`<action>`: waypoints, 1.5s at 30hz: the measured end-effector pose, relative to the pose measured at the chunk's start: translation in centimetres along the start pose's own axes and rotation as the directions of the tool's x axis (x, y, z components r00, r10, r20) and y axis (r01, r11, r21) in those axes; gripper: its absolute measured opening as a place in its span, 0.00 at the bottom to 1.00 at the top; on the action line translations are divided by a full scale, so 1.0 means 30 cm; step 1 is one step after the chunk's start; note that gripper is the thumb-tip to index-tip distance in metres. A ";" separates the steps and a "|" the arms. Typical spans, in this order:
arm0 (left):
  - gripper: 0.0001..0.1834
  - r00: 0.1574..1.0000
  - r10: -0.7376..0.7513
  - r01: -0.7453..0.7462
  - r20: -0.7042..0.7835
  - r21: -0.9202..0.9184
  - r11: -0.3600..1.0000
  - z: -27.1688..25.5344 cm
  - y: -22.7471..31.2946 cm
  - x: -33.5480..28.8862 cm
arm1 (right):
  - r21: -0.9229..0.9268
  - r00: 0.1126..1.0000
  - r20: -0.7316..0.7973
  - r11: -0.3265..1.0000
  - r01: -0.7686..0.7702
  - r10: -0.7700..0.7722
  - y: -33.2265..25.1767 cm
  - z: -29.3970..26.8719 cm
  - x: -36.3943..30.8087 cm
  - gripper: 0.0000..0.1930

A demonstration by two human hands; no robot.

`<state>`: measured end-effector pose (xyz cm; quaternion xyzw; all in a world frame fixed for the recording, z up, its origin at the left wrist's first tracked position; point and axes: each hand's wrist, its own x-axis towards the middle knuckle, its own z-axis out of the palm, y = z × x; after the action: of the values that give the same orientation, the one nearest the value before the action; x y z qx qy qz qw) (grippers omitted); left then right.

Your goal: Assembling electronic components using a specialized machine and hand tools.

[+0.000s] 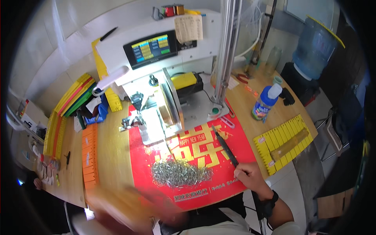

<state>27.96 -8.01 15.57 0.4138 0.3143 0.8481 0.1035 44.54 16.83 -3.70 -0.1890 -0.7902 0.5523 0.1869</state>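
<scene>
My right hand (250, 177) is closed around the near end of a slim black tool (226, 149) with a narrow grey tip, at the right of a red printed mat (243, 145). The tool points away from me toward the machine; its exact kind is unclear. My left hand (129, 207) is smeared by motion at the near left edge of the mat, so its fingers cannot be made out. Between the hands lies a heap of small shiny silver metal pieces (180, 173) on the mat, its left side nearer to my left hand.
A white machine (156, 78) with a lit screen (150, 50) stands behind the mat. Yellow slotted trays (284, 143) and a blue-labelled bottle (264, 103) are at right. An orange slotted strip (90, 156) and stacked coloured strips (64, 107) are at left.
</scene>
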 end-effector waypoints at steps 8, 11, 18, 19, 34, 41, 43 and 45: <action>0.13 0.980 -0.151 0.180 -0.132 0.909 0.375 -0.499 -0.176 -0.096 | -0.204 0.988 0.012 0.967 0.152 -0.153 -0.024 0.041 0.032 0.04; 0.14 0.945 -0.320 0.128 -0.074 0.980 0.152 -0.526 -0.223 -0.152 | -0.507 0.883 0.096 0.741 0.441 -0.460 -0.052 0.090 0.060 0.07; 0.20 0.878 -0.466 -0.087 0.105 0.994 0.059 -0.466 -0.319 -0.164 | -0.657 0.829 0.193 0.559 0.506 -0.524 -0.077 0.172 0.171 0.12; 0.19 0.875 -0.474 -0.084 0.100 0.995 0.055 -0.455 -0.329 -0.155 | -0.626 0.840 0.201 0.593 0.506 -0.504 -0.067 0.172 0.180 0.12; 0.17 0.780 -0.527 -0.300 0.338 0.940 0.159 -0.218 -0.492 -0.160 | -0.620 0.900 0.144 0.672 0.405 -0.410 -0.001 0.154 0.178 0.06; 0.10 0.737 -0.565 -0.354 0.371 0.924 0.145 -0.221 -0.496 -0.166 | -0.545 0.821 0.205 0.635 0.548 -0.533 0.014 0.119 0.131 0.11; 0.10 0.735 -0.570 -0.348 0.368 0.925 0.149 -0.224 -0.491 -0.168 | -0.568 0.826 0.204 0.623 0.537 -0.526 0.008 0.112 0.124 0.12; 0.09 0.754 -0.542 -0.332 0.372 0.927 0.174 -0.220 -0.493 -0.164 | -0.596 0.832 0.200 0.609 0.523 -0.518 0.007 0.110 0.122 0.13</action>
<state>24.76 -1.55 0.24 0.6161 0.7527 0.2312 -0.0204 39.74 16.09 -4.63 -0.0005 -0.9484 0.1785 0.2620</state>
